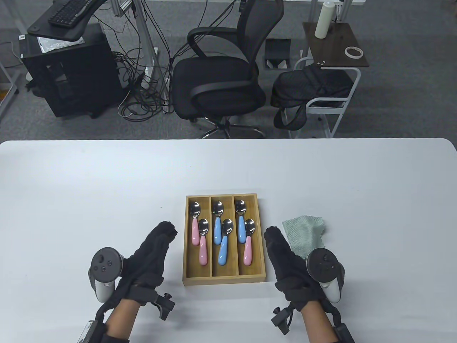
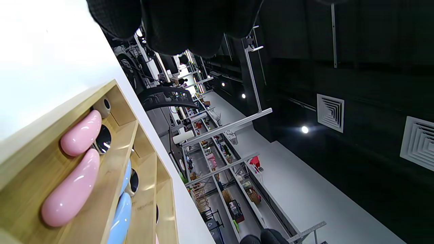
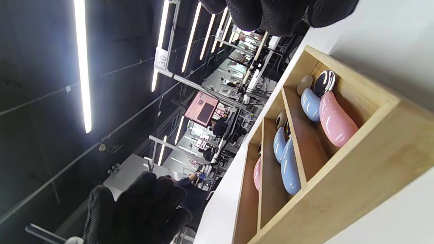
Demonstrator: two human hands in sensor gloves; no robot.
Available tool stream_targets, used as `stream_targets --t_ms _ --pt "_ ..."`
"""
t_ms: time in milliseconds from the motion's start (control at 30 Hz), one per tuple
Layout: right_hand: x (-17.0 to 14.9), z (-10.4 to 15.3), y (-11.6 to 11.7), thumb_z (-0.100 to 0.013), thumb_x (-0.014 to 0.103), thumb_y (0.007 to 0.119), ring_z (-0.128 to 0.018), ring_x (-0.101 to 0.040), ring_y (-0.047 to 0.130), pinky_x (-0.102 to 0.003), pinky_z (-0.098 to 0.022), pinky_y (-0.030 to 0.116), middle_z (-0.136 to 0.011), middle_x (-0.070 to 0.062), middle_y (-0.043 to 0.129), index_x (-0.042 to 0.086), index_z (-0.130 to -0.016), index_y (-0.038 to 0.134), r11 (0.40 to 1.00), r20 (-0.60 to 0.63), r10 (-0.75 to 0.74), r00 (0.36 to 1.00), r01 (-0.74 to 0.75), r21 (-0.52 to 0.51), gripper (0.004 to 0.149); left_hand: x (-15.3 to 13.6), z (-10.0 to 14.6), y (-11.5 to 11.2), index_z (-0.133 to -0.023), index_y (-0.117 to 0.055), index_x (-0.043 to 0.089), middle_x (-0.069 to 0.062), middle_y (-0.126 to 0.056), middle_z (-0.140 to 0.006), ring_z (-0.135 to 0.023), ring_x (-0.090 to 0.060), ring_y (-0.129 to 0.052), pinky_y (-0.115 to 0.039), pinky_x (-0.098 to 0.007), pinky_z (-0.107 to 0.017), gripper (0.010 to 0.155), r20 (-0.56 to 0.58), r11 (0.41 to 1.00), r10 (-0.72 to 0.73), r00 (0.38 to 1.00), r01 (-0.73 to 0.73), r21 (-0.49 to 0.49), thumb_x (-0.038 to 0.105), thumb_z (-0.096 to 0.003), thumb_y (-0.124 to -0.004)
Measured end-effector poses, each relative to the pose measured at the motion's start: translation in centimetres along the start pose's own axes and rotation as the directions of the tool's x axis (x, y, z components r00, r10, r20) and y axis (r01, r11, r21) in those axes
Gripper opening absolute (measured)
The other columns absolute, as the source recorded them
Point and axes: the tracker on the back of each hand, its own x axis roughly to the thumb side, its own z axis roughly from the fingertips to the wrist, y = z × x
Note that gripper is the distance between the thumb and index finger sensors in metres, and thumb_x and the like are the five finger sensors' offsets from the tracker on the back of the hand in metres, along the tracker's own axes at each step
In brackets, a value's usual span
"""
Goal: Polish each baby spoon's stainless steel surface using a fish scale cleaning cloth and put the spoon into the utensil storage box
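A wooden utensil storage box (image 1: 225,280) with three compartments sits at the table's middle front. Two pink-handled spoons (image 1: 199,239) lie in its left compartment, two blue-handled spoons (image 1: 220,234) in the middle one, one blue and one pink (image 1: 247,249) in the right one. The green fish scale cloth (image 1: 305,234) lies crumpled on the table right of the box. My left hand (image 1: 155,246) rests on its edge left of the box, fingers straight, holding nothing. My right hand (image 1: 282,250) stands the same way between box and cloth. The wrist views show the box (image 2: 101,203) (image 3: 356,176) from each side.
The white table (image 1: 107,185) stretches wide around the box. Beyond its far edge stand a black office chair (image 1: 221,71), a computer tower (image 1: 64,75) with cables and a small side table (image 1: 335,46) with a bottle.
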Motion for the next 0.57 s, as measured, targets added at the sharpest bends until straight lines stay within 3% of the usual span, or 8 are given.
stream_targets --t_ms 567 --pt "0.53 0.08 -0.04 -0.065 0.059 0.039 -0.101 -0.051 0.058 -0.064 -0.069 0.059 -0.114 -0.025 0.049 0.004 -0.114 0.034 1.0 -0.002 -0.002 1.0 0.002 0.008 0.074 -0.19 -0.21 -0.58 -0.113 -0.057 0.013 -0.014 -0.069 -0.11 -0.099 -0.042 -0.075 -0.066 -0.062 -0.07 0.069 -0.016 0.998 -0.047 0.999 0.046 -0.043 0.06 -0.0633 -0.045"
